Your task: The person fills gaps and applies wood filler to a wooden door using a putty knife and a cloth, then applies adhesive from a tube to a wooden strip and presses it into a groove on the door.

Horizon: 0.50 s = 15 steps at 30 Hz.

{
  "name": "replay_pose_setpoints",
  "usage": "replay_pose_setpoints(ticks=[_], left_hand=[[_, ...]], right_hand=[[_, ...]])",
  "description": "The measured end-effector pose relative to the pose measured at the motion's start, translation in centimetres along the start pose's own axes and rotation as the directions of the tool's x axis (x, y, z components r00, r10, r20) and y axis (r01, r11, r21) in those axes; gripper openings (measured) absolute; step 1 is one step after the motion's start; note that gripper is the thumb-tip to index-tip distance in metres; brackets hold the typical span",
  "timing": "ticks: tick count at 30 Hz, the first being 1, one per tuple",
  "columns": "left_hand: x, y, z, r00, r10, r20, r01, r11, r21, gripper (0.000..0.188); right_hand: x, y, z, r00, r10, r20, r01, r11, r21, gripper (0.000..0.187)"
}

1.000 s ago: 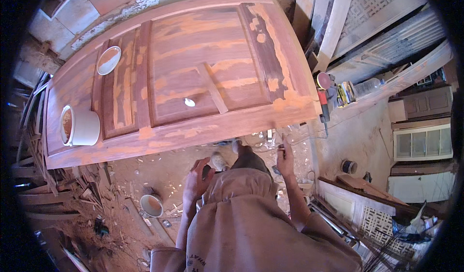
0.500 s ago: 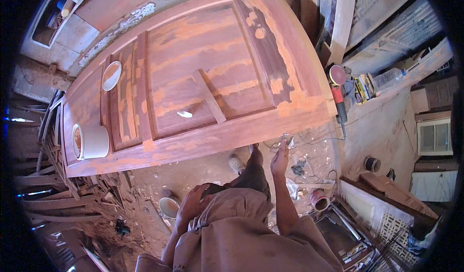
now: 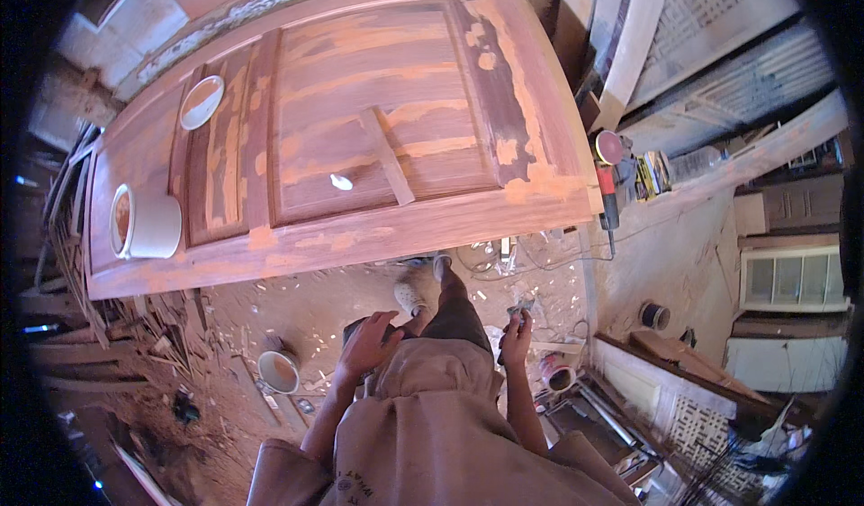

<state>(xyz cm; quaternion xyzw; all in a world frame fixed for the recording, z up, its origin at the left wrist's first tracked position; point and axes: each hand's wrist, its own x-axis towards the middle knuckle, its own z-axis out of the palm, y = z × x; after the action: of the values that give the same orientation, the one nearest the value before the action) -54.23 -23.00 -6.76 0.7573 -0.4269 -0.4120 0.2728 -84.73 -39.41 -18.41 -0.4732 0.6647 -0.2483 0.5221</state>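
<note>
A large reddish-brown panelled wooden door (image 3: pixel 360 155) lies flat in front of me, with orange filler patches smeared over it. My right hand (image 3: pixel 515 340) hangs by my right thigh, its fingers closed round a small flat grey blade-like tool (image 3: pixel 520 309). My left hand (image 3: pixel 367 342) rests against my left thigh, fingers stretched out and holding nothing. On the door lie a loose wooden strip (image 3: pixel 387 155), a white blob (image 3: pixel 341 182) and a round white lid (image 3: pixel 202 103) with filler on it. A white bucket (image 3: pixel 155 224) lies on its side near the left end.
Beyond the door's right end sits an angle grinder (image 3: pixel 607 178) with a sanding disc and trailing cord. A pale bucket (image 3: pixel 279 373) and a reddish tin (image 3: pixel 558 376) stand on the dusty floor. Wood scraps (image 3: pixel 166 340) pile up at the left.
My right hand has come down and back from the door's near edge toward my thigh, still gripping the tool. The door sits further from me, and my legs have shifted.
</note>
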Motion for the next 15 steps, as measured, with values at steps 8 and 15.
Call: replay_pose_setpoints(ticks=[8, 15], left_hand=[[-1.0, -1.1, 1.2, 0.973, -0.133, -0.187, 0.083, 0.964, -0.252, 0.046], [-7.2, -7.1, 3.5, 0.890, -0.198, -0.411, 0.096, 0.962, -0.256, 0.040]], right_hand=[[2.7, -11.6, 0.1, 0.918, -0.299, 0.261, 0.329, 0.941, -0.079, 0.038], [7.2, -14.1, 3.5, 0.804, -0.478, 0.352, 0.544, 0.831, -0.114, 0.039]])
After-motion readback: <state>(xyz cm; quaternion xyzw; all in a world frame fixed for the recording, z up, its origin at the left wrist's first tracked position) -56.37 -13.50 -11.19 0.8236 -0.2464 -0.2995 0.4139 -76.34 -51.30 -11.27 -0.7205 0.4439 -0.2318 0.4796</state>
